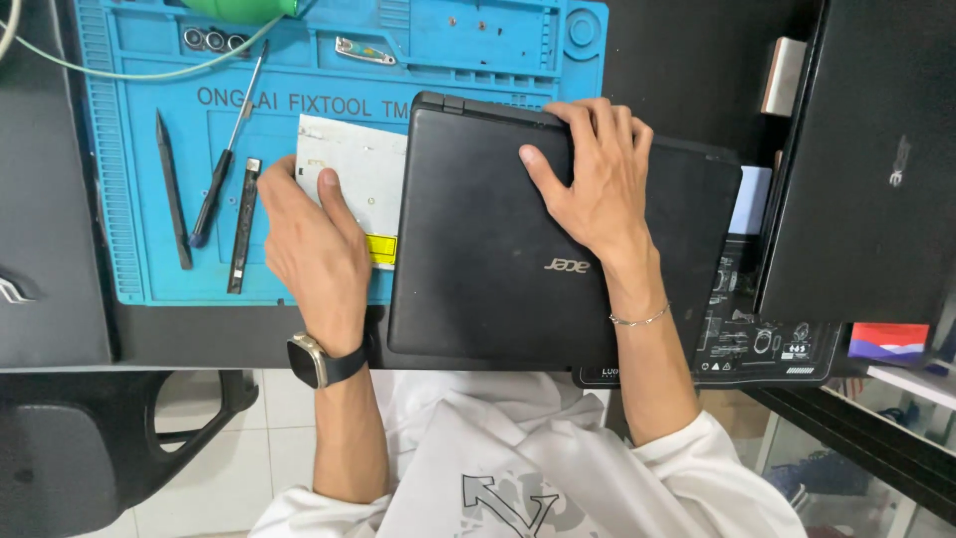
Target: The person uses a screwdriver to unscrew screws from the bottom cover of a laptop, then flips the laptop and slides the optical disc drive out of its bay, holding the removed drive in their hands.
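Right hand [597,184] pressing flat on the closed black laptop [488,269]; left hand [309,234] grips the silver drive [354,174] beside it, on the blue mat's [129,199] right edge, tools [209,189] at left.

Dark bench [657,70] in front of me carries a blue work mat [139,199] at left and a black printed mat [767,349] at right. My closed black laptop [498,259] overlaps both mats.
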